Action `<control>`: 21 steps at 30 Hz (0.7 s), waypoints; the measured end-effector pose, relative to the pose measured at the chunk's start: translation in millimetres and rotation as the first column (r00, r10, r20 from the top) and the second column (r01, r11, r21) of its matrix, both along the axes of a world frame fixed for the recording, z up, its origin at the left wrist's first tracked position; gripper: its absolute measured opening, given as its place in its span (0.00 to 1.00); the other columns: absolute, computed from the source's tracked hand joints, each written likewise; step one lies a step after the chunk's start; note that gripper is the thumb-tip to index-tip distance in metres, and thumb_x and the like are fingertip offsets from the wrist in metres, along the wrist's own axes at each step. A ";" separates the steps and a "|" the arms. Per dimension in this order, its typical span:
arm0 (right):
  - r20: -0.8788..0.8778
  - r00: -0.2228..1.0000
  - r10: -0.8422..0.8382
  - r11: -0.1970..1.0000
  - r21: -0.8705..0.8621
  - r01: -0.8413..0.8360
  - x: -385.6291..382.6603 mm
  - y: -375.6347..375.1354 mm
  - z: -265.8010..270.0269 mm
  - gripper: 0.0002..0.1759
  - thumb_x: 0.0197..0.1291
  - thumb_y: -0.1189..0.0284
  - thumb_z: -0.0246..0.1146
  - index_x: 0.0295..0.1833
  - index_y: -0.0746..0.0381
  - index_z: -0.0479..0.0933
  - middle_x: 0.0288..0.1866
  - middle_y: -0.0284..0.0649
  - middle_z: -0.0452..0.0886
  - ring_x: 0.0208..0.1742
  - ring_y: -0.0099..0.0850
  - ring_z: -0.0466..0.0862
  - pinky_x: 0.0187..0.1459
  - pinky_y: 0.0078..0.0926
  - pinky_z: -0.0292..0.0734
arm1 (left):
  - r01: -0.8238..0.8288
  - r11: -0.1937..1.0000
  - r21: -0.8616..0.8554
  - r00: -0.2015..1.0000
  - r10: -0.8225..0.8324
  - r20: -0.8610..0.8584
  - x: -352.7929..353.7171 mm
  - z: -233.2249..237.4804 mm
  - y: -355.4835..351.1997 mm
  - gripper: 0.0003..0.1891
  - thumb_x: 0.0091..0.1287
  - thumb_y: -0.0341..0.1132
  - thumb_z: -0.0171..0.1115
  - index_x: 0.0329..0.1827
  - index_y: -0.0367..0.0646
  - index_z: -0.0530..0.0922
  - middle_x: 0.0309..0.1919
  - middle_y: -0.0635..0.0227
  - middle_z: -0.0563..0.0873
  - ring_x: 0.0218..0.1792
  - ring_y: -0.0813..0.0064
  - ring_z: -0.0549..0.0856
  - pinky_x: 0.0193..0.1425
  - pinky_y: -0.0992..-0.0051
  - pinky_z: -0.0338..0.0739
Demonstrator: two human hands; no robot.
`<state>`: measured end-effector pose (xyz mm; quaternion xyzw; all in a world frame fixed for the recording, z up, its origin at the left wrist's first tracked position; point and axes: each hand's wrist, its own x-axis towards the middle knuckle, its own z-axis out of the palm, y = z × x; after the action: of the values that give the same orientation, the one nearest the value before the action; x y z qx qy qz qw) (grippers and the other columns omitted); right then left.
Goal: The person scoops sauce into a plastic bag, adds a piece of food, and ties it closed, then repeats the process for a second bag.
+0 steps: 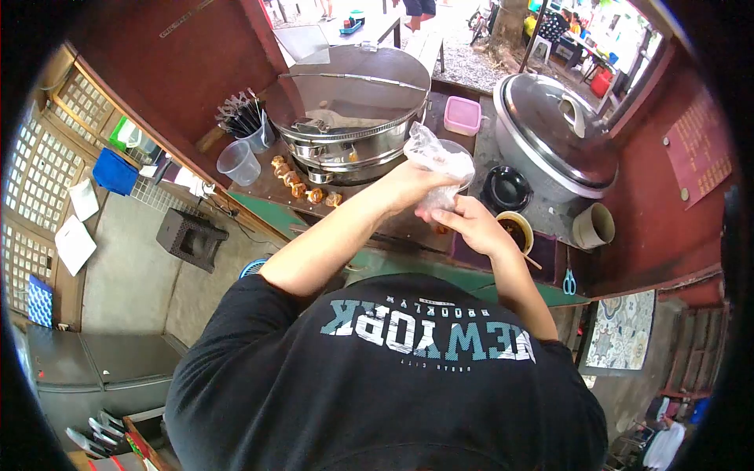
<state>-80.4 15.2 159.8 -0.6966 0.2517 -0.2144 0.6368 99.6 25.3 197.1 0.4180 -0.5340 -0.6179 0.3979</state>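
Two hands met at upper centre: left hand (426,179) above right hand (469,223), fingers partly hidden, curled closely around clear plastic bag (441,161), probably because limp film needed steadying from both ends. Bag looked crumpled, glossy, whitish; contents unclear. Browned balls (298,189) lined surface (550,218) left of centre, seemingly within reach.
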 end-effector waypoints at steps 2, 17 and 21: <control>0.129 0.988 -0.085 0.995 0.066 0.077 2.9 4.5 3.6 0.16 0.64 0.66 0.59 0.49 0.66 0.76 0.43 0.37 0.81 0.45 0.25 0.77 0.53 0.25 0.69 | -0.143 0.974 -0.178 0.988 0.150 0.027 -12.5 1.9 2.7 0.18 0.59 0.37 0.65 0.48 0.36 0.79 0.42 0.64 0.84 0.45 0.74 0.80 0.51 0.73 0.73; 0.021 0.978 -0.205 0.912 -0.358 0.199 16.0 10.3 21.9 0.21 0.71 0.59 0.47 0.31 0.64 0.71 0.29 0.37 0.69 0.32 0.27 0.72 0.38 0.23 0.67 | -0.319 0.941 -0.110 0.909 0.337 0.246 12.7 20.6 6.0 0.17 0.61 0.41 0.60 0.49 0.40 0.80 0.46 0.65 0.82 0.47 0.74 0.77 0.55 0.74 0.66; 0.069 0.978 -0.199 0.924 -0.320 0.210 19.4 10.8 21.2 0.20 0.71 0.60 0.48 0.31 0.64 0.71 0.30 0.36 0.70 0.32 0.25 0.72 0.38 0.22 0.67 | -0.381 0.924 -0.036 0.918 0.383 0.104 18.1 17.0 8.8 0.16 0.60 0.42 0.60 0.46 0.43 0.81 0.44 0.69 0.82 0.47 0.75 0.77 0.52 0.72 0.66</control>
<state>-61.0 26.0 181.0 -0.7583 0.2729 -0.3303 0.4913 117.8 34.1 214.0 0.5442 -0.4675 -0.5007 0.4843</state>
